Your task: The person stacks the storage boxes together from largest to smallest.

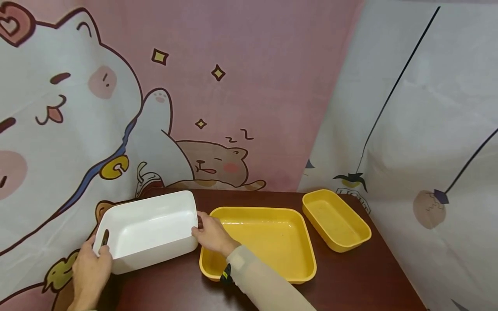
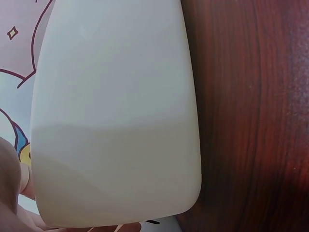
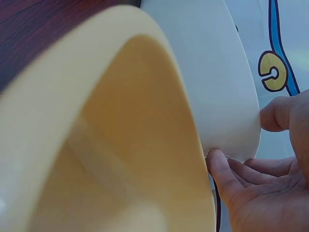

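Note:
A white rectangular bin (image 1: 153,226) with a slot handle in each end is held between both hands at the left of the table, tilted in the head view. My left hand (image 1: 91,265) grips its left end, thumb at the rim by the slot. At the right end, my right hand (image 1: 213,233) grips the other handle, over the corner of a large yellow tray (image 1: 309,255). The left wrist view shows the bin's smooth outer surface (image 2: 116,96). In the right wrist view, fingers (image 3: 224,176) curl at the bin's end, and the yellow tray's rim (image 3: 120,21) fills the foreground.
A smaller yellow tray (image 1: 336,220) sits at the back right of the dark red-brown wooden table (image 1: 350,276). A cartoon-printed cloth (image 1: 249,99) hangs behind the table and along its right side. The large yellow tray stands directly right of the white bin.

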A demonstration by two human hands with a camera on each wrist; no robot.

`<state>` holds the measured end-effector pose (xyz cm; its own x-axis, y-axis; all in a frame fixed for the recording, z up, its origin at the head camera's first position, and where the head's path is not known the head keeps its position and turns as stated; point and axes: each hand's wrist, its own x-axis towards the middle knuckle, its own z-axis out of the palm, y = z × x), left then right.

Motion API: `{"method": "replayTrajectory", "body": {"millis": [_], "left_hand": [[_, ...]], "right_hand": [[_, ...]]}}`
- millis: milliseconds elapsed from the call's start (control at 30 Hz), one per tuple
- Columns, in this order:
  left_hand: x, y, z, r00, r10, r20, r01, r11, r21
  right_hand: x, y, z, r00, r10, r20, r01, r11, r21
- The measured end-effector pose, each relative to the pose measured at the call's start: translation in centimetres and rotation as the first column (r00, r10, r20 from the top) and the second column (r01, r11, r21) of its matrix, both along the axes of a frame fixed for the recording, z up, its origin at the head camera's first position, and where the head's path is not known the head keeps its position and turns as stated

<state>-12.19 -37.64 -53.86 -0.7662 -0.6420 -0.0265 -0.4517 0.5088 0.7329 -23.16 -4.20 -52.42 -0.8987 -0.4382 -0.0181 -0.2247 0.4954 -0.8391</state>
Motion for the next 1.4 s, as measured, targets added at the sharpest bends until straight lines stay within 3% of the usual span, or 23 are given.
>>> {"method": "replayTrajectory", "body": {"millis": [300, 1033, 1400], "left_hand": [[0.3, 0.1, -0.1, 1.000, -0.004, -0.008, 0.003, 0.999, -0.049], [0.4, 0.5, 0.8, 0.999, -0.034, -0.005, 0.034, 0.997, -0.068], [0.5, 0.8, 1.3, 0.996, -0.017, -0.091, 0.008, 0.995, -0.103]], "right_hand": [[0.3, 0.0, 0.1, 1.000, 0.012, 0.009, -0.012, 1.000, -0.008], [0.3, 0.5, 0.6, 1.000, 0.004, 0.000, -0.004, 1.000, 0.023], [0.5, 0.8, 1.2, 1.000, 0.012, -0.027, -0.013, 0.999, -0.031]]}}
